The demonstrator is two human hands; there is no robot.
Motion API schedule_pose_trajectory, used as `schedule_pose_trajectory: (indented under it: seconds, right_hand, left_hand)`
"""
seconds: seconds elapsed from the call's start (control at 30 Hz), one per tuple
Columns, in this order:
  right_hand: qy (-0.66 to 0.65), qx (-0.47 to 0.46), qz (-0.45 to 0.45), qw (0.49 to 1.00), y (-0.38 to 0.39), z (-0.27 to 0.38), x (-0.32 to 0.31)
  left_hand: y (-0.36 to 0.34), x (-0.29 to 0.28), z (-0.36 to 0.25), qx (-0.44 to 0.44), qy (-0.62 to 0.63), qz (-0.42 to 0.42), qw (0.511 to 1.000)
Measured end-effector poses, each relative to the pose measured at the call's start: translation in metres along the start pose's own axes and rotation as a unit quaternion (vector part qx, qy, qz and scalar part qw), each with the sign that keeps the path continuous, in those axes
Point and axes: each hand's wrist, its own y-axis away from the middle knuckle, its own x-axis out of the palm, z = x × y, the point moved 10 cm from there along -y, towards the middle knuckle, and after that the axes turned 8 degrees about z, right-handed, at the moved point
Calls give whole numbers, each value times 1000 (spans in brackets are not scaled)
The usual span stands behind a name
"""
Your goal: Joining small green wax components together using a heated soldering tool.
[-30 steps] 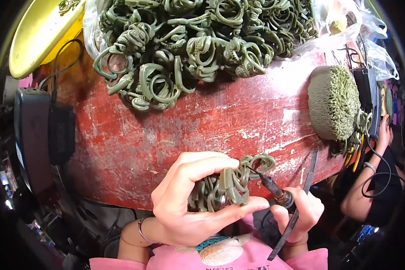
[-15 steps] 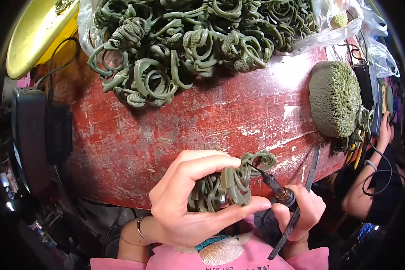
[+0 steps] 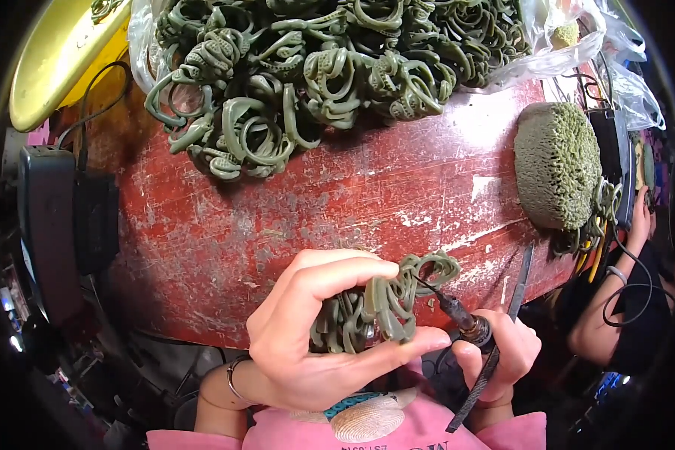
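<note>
My left hand (image 3: 300, 315) is curled round a cluster of dark green, wax-like ring pieces (image 3: 386, 307), close in front of me at the table's near edge. Its thumb supports the cluster from below, and the fingers reach over the top. In my right hand (image 3: 510, 349) is a soldering-iron-like pen (image 3: 465, 319) with a dark handle. Its thin black tip meets the cluster near a loop on the right end. A flat, dark file-like strip (image 3: 474, 397) also passes through the right hand, slanting from lower left to upper right.
A large heap of similar green ring clusters (image 3: 330, 82) lies on clear plastic across the far side of the worn red table (image 3: 315, 210). A porous green block (image 3: 559, 165) stands at right, a dark box (image 3: 49, 225) at left, a yellow tray (image 3: 60, 60) far left. Another person's arm (image 3: 604, 315) shows at right.
</note>
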Motion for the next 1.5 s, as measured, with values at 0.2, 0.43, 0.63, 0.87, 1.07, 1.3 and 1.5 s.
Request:
schedule_pose_trajectory:
  seconds: [0.2,0.43,0.63,0.87,1.07,1.3,1.5]
  right_hand:
    - [-13,-1,6,1000,-2,0,2]
    - [-10,-1,-10,1000,0,-2,-4]
    - [-123,31,-43,991,2,-12,3]
    - [-66,24,-28,997,1,-10,-3]
    - [-72,11,-17,997,3,-13,-2]
    - [-211,56,25,976,7,-26,2]
    - [-626,-13,83,775,5,-27,-4]
  left_hand:
    - [1,-1,1,1,1,-3,1000]
    - [-2,3,-1,-15,10,11,1000]
    - [0,0,1,-10,2,2,1000]
    - [-3,0,-5,16,-16,-1,1000]
    - [-1,0,-7,38,-20,-11,999]
    - [-2,3,-13,55,-42,14,998]
    - [-1,2,-11,51,-12,24,998]
